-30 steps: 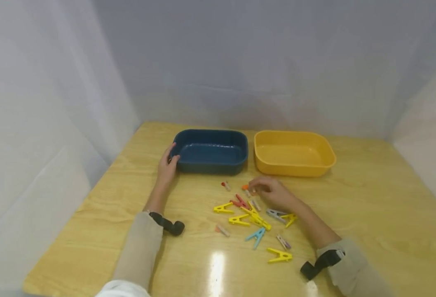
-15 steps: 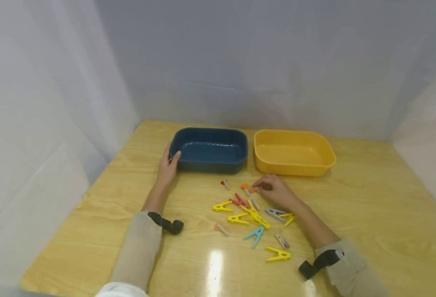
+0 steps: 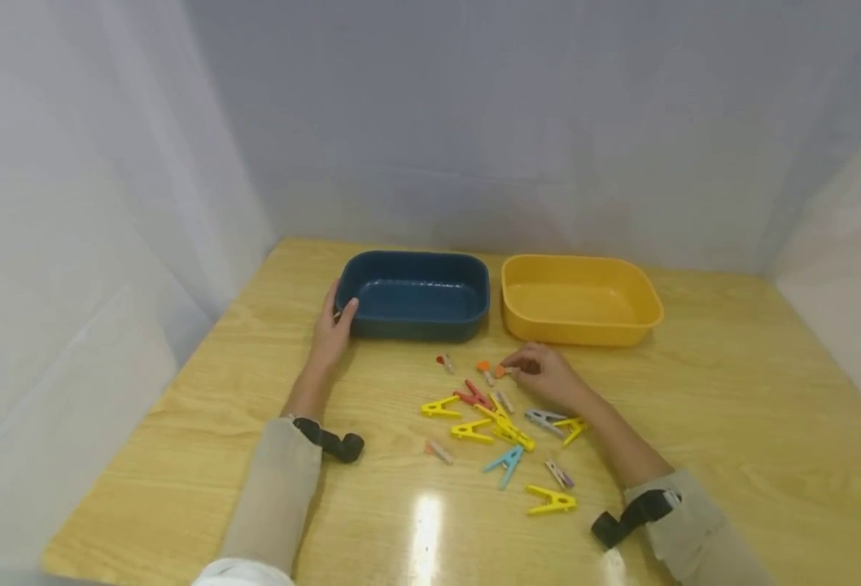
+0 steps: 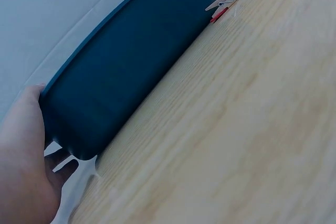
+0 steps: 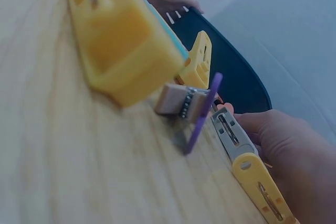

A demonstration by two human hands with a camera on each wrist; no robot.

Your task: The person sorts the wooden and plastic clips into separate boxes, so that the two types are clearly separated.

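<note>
Taking the blue tray (image 3: 416,296) as the landmark and going left to right: the left hand (image 3: 331,330) grips the tray's left end, thumb over the rim and fingers curled round the corner, steadying it on the bench (image 3: 731,391). In front of the tray and a little to its right lies the scatter of pegs. At the scatter's far edge, in front of the gap between the blue tray and the yellow tray (image 3: 579,299), the right hand (image 3: 548,378) pinches a small orange-tipped wooden peg (image 3: 501,372) between thumb and fingertips; the peg sits at bench level, just beside another orange-tipped one (image 3: 484,370).

The step in hand looks like the pickup of that small peg. The next move would call for a firm pinch and a clean lift clear of its neighbour.

Counted: two trays, both empty. Large plastic pegs: five yellow, one red, one light blue, one grey. Small wooden pegs: about six, though two are partly hidden among the large ones.
</note>
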